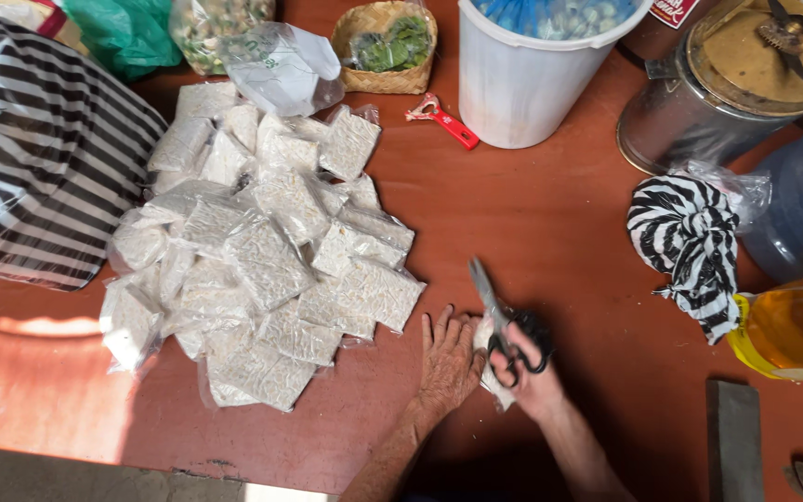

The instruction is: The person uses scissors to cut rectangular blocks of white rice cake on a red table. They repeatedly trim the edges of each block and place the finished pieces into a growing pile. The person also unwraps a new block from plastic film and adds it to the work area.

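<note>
The red-brown bench (569, 232) carries a heap of clear white-filled packets (262, 251) at left, just beside the left hand (448, 363); bare wood lies open right of the hands, out to a striped cloth bundle (690, 242), with the near edge close below; the left hand lies flat, fingers spread, pressing one small packet (493, 376); the right hand (536, 376) grips black scissors (504, 321), blades pointing far, over that packet.

black scissors (513, 339), white bucket (522, 84), red-brown table (559, 223)
</note>
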